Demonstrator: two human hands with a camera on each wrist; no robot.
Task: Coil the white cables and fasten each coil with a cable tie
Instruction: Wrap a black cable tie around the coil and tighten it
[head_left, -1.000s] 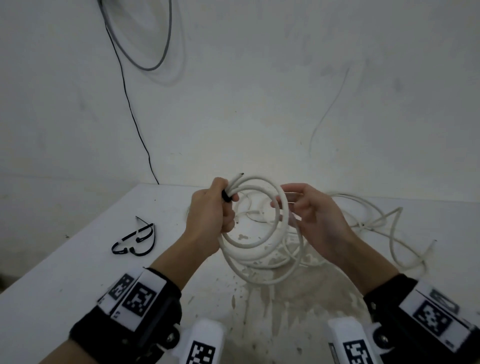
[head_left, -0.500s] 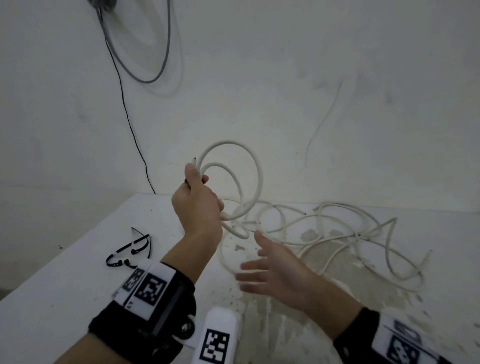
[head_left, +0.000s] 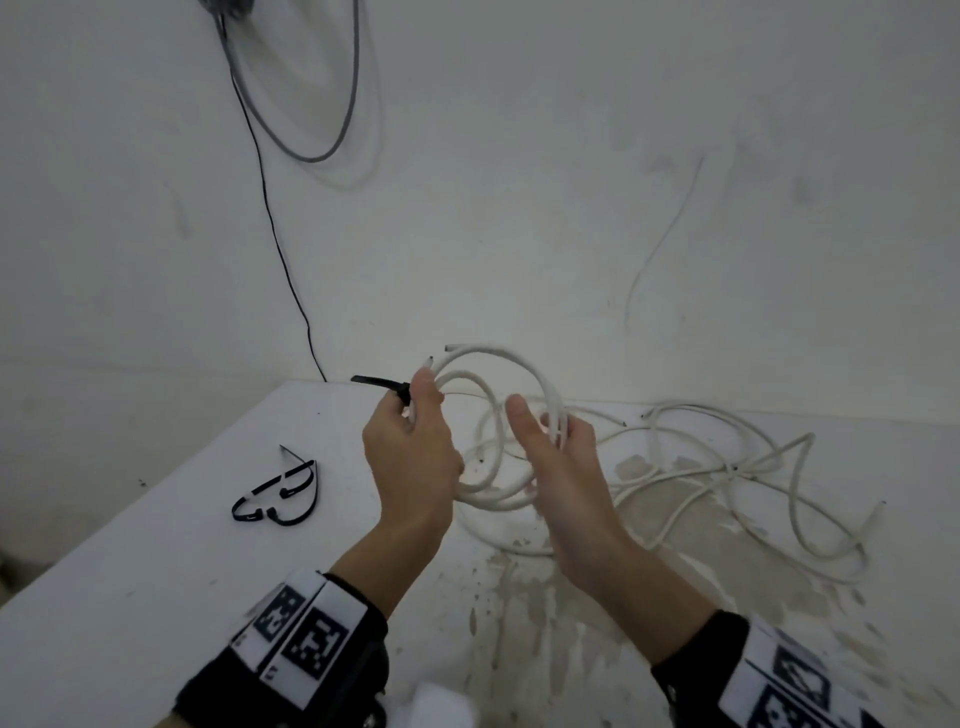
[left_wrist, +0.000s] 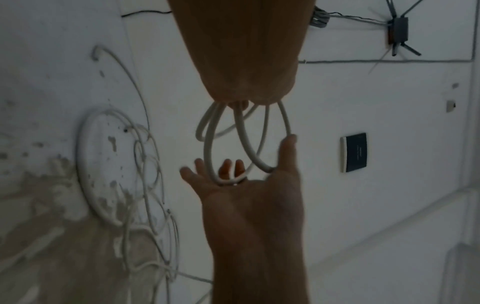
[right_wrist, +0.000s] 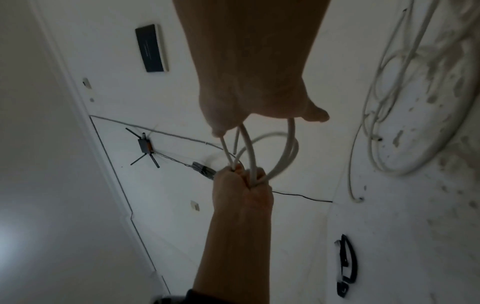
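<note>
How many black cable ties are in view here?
3, apparently: one tie sticks out of the left hand gripping the white cable coil; two looped ties overlap on the table to its left, possibly hiding more.

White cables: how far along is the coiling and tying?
Done: one coil is wound with a black cable tie on it. In hand: the left hand grips it at the tie, the right hand steadies the loops. Left: loose cables on the table; spare ties unused.

White stained table (head_left: 156, 597), loose white cables (head_left: 727, 467), black cable ties (head_left: 280, 493) at left
</note>
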